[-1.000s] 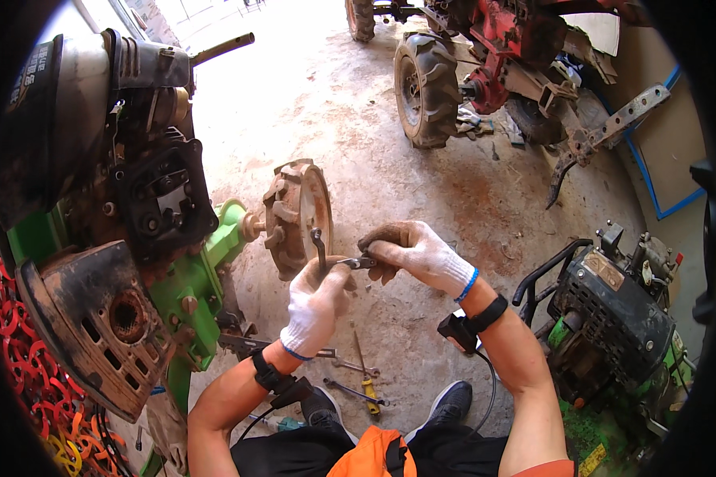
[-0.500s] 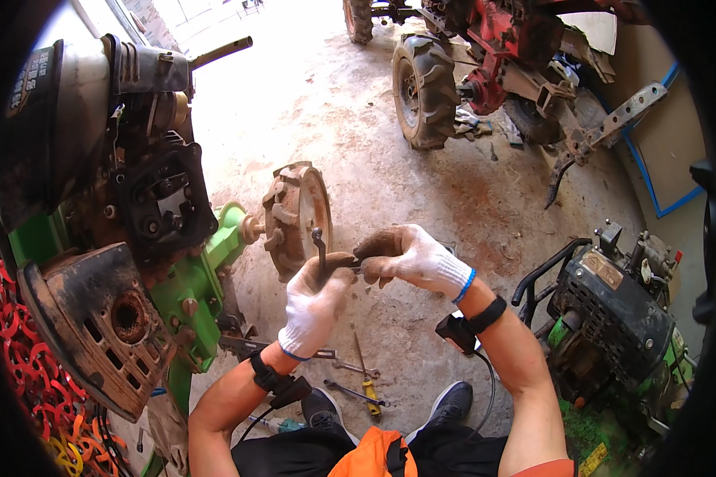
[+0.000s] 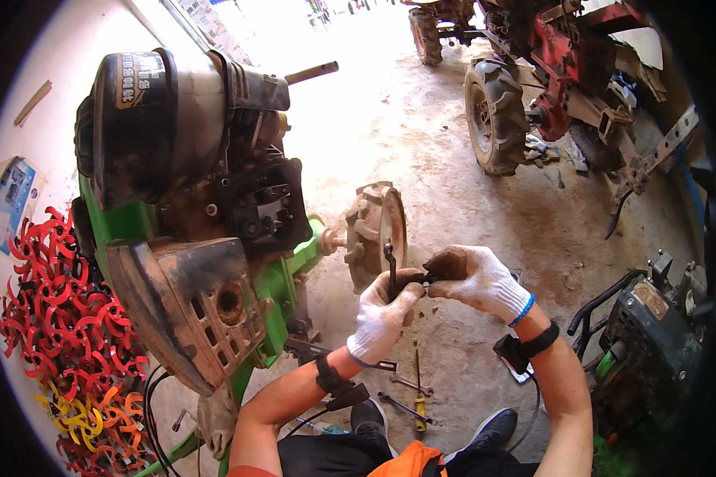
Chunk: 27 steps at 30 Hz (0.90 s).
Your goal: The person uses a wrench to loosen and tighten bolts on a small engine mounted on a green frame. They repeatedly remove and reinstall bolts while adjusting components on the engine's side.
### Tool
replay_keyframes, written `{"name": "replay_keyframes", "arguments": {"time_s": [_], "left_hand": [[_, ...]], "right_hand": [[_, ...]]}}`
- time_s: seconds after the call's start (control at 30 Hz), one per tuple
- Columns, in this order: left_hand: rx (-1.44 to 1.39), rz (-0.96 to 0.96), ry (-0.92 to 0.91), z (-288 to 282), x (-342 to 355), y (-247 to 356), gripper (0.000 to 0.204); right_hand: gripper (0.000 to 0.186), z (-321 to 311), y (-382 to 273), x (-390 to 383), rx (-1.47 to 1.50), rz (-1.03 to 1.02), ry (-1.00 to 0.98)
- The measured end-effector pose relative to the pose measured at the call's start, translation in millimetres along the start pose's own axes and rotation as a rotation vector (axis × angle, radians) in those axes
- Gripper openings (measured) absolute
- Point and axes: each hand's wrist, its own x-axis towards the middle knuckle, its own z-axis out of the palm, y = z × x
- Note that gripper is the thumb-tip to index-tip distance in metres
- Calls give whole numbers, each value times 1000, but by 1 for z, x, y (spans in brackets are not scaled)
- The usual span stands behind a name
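Note:
My left hand (image 3: 380, 319), in a white work glove with dirty fingertips, is closed around a dark wrench (image 3: 391, 264) whose ring end sticks up above the thumb. My right hand (image 3: 485, 280), gloved alike, pinches at a small metal piece (image 3: 427, 281) where the fingertips of both hands meet; its kind is too small to make out. Left of the hands stands a green machine with an opened black engine (image 3: 266, 208) and a rusty slotted cover (image 3: 187, 298). Just beyond my left hand is its muddy lugged wheel (image 3: 365, 232).
On the floor by my shoes lie a yellow-handled screwdriver (image 3: 419, 409) and several wrenches. Red curved blades (image 3: 71, 310) are heaped at the left, with orange and yellow ones nearer. Another engine (image 3: 652, 334) sits at the right; a red tractor (image 3: 561, 87) stands behind.
My view has swung left, so the scene sits farther right and more of the blade heap shows. Both hands stay together at the fingertips, with the wrench still in my left hand.

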Motion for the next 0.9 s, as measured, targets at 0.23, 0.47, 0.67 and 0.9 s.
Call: {"name": "replay_keyframes", "arguments": {"time_s": [0.23, 0.47, 0.67, 0.9], "left_hand": [[-37, 8, -1, 1, -2, -2, 21], [-94, -26, 16, -4, -4, -2, 20], [-74, 27, 44, -3, 1, 3, 18], [-80, 17, 34, -3, 0, 8, 20]], "right_hand": [[34, 2, 6, 0, -7, -59, -3], [34, 4, 6, 3, -51, -115, -23], [51, 3, 3, -4, 10, -142, -38], [55, 5, 0, -4, -10, -198, 40]]}}
